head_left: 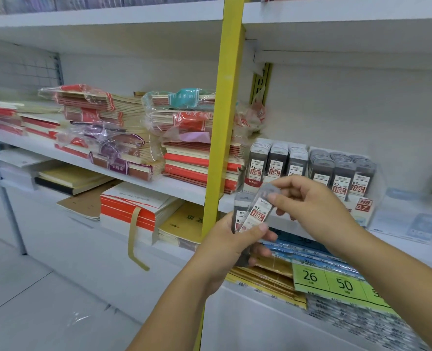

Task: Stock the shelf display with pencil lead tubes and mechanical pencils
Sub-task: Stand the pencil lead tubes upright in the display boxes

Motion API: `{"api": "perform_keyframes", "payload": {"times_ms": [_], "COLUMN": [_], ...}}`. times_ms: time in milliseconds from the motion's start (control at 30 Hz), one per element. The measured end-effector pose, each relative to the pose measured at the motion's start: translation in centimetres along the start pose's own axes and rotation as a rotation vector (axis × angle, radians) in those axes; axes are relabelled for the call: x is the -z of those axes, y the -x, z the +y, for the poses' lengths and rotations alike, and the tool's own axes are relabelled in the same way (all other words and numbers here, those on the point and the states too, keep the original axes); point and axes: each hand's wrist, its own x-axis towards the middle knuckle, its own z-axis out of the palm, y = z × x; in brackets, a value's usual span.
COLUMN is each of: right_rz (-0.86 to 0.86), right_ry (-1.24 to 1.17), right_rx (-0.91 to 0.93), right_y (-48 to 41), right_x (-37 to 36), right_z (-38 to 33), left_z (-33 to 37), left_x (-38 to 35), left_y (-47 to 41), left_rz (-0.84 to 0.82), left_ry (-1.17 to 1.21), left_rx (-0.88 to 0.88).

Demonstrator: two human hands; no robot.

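My left hand (pixel 231 245) grips a small bunch of grey pencil lead tubes with red and white 0.7 labels. My right hand (pixel 308 201) pinches the top of the front lead tube (pixel 256 211), which tilts to the right out of the bunch. Just behind my hands, on the middle shelf, stands the clear display rack (pixel 362 211) marked HB 0.7. It holds rows of 0.5 tubes (pixel 277 163) on the left and 0.7 tubes (pixel 341 173) on the right. No mechanical pencils are in view.
A yellow upright post (pixel 222 122) splits the shelving. Left of it lie stacks of red and cream notebooks (pixel 134 138), some in plastic wrap. Below my hands sit blue and yellow packs and a green price card (pixel 336 282). White floor lies at the lower left.
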Motion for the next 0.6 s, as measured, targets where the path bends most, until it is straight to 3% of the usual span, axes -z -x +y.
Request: {"api": "perform_keyframes", "payload": {"times_ms": [300, 600], "right_rz": [0.318, 0.402], "right_ry": [0.026, 0.274], "right_rx": [0.171, 0.23], "right_y": [-1.8, -0.9], "right_x": [6.9, 14.4], "right_z": [-1.0, 0.1], "left_z": [0.0, -1.4], "left_x": [0.5, -2.2], "left_y": [-1.1, -3.4], "left_rz": [0.084, 0.067], "left_ry": [0.091, 0.07], "left_rx": [-0.017, -0.077]}}
